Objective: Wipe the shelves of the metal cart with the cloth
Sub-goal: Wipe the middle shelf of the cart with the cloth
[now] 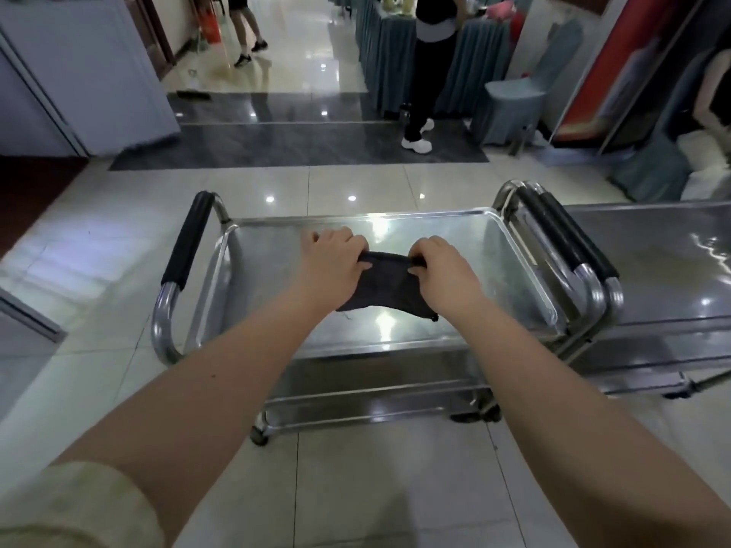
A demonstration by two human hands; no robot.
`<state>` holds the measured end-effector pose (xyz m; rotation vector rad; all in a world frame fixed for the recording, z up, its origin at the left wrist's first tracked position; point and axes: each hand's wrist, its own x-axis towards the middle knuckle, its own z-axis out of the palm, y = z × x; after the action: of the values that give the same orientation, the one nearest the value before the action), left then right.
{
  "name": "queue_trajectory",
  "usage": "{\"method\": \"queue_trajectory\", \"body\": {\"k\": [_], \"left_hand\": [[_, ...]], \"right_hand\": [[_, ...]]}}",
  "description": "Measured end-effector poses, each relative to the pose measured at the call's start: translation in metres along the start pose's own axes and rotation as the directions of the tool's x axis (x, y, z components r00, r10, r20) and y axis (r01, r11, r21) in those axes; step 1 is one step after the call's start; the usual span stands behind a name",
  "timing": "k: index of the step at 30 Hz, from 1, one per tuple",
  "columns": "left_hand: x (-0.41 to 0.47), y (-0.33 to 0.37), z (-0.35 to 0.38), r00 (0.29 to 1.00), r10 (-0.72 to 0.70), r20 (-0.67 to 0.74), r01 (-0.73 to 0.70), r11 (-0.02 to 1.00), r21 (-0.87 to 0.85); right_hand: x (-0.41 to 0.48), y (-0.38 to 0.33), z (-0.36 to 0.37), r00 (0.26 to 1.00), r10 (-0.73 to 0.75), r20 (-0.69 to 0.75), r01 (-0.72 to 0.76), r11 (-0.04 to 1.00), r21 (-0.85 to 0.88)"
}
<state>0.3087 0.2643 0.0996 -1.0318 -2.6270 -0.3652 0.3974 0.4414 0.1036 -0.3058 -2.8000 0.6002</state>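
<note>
While both arms reach forward over the metal cart (221, 278), the left hand (330, 257) and right hand (443, 267) each pinch an upper corner of the dark cloth (381, 288) — fingers curled tight on the fabric, which hangs stretched between them just above the top shelf (494, 270). Lower shelf (375, 373) — visible beneath. Black-padded handle (188, 241) at the left end. Second cart (652, 270) touching on the right. Pale tiled floor (356, 488).
</note>
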Motion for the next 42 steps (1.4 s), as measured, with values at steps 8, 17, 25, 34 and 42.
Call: {"method": "queue_trajectory", "body": {"k": [8,17,25,34,42], "left_hand": [[-0.079,0.032,0.081,0.999,-0.026,0.041,0.029,0.998,-0.055],[-0.163,0.053,0.174,1.0,0.001,-0.016,-0.004,0.986,-0.169],[-0.179,0.049,0.321,0.981,-0.079,0.176,0.145,0.904,-0.402],[-0.097,0.04,0.504,0.982,-0.174,0.072,0.186,0.834,-0.52],[-0.06,-0.01,0.589,0.985,-0.173,-0.008,0.172,0.984,-0.047]], "right_hand": [[-0.064,0.057,0.062,0.992,-0.121,0.018,0.122,0.993,-0.007],[-0.142,0.116,0.135,0.982,-0.191,0.017,0.19,0.981,0.036],[-0.168,0.199,0.25,0.979,0.103,0.177,-0.119,0.989,0.082],[-0.082,0.324,0.361,0.991,0.118,-0.06,-0.119,0.993,-0.013],[-0.061,0.329,0.456,0.998,0.056,0.03,-0.028,0.813,-0.581]]}}
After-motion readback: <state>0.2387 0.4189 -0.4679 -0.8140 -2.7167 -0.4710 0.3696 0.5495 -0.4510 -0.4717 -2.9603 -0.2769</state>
